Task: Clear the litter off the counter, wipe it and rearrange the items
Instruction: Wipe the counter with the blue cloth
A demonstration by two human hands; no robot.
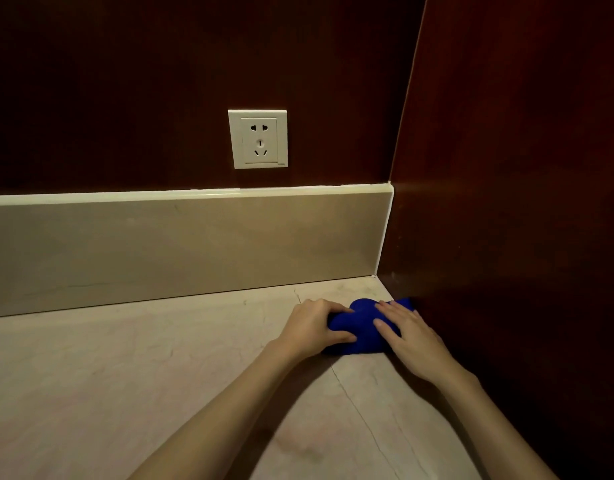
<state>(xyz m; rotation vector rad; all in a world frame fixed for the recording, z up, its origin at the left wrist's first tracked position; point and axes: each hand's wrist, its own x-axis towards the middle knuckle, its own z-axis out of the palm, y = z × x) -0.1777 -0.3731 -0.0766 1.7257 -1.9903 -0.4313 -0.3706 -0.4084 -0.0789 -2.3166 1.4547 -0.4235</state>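
A bunched blue cloth (359, 332) lies on the pale stone surface (160, 368) in its far right corner, touching the dark wood side panel (506, 202). The left hand (312, 327) grips the cloth's left end, fingers curled round it — the right hand (407, 336) presses flat on top, fingers straight. Behind runs a beige backsplash (181, 251), with a white wall socket (257, 139) above it.
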